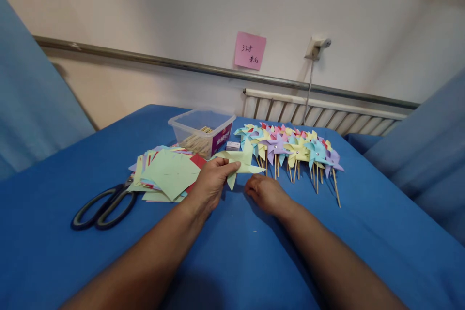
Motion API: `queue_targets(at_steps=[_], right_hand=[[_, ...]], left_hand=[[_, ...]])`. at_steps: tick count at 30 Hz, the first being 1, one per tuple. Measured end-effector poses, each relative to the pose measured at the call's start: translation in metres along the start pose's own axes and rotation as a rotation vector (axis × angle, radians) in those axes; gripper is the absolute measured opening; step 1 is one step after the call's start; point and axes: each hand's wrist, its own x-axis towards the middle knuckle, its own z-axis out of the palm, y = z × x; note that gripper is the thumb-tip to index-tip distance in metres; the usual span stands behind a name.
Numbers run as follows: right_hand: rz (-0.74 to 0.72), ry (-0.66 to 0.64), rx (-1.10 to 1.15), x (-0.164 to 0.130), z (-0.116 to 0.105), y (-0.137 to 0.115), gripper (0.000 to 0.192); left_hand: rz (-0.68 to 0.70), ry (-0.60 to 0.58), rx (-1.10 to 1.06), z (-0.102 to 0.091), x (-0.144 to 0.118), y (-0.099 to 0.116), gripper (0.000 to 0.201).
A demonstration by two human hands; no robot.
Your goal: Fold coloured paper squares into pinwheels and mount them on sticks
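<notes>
Blue table (232,261) bears a pale green paper pinwheel (241,160) pinched in the left hand (212,181); the right hand (267,193) lies curled and empty just beside it; finished pinwheels (290,147) stand behind; scissors (103,208) lie far left.

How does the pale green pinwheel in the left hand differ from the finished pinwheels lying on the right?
The pale green pinwheel has no stick that I can see; the finished pinwheels each have a wooden stick. It is held above the cloth by the left hand; they lie in rows on the blue cloth. It is one colour; they are mixed. Both are folded paper.
</notes>
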Motion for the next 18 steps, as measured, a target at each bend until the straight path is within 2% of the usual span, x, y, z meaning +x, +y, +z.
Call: queue_targets(at_steps=[3, 8, 10, 14, 18], right_hand=[[-0.024, -0.002, 0.056, -0.001, 0.001, 0.004, 0.017], [0.097, 0.125, 0.142, -0.001, 0.005, 0.017, 0.013], [0.084, 0.149, 0.156, -0.002, 0.006, 0.019, 0.014], [0.02, 0.094, 0.132, 0.0, 0.008, 0.012, 0.016], [0.06, 0.066, 0.061, 0.003, 0.009, 0.005, 0.017]], left_hand=[[-0.003, 0.003, -0.001, 0.0, 0.0, 0.0, 0.026], [-0.004, -0.004, -0.002, 0.001, -0.002, 0.002, 0.026], [-0.005, -0.011, -0.003, 0.0, -0.003, 0.002, 0.027], [0.002, -0.01, -0.001, 0.0, -0.002, 0.001, 0.026], [0.001, -0.02, -0.014, 0.001, -0.001, 0.0, 0.026]])
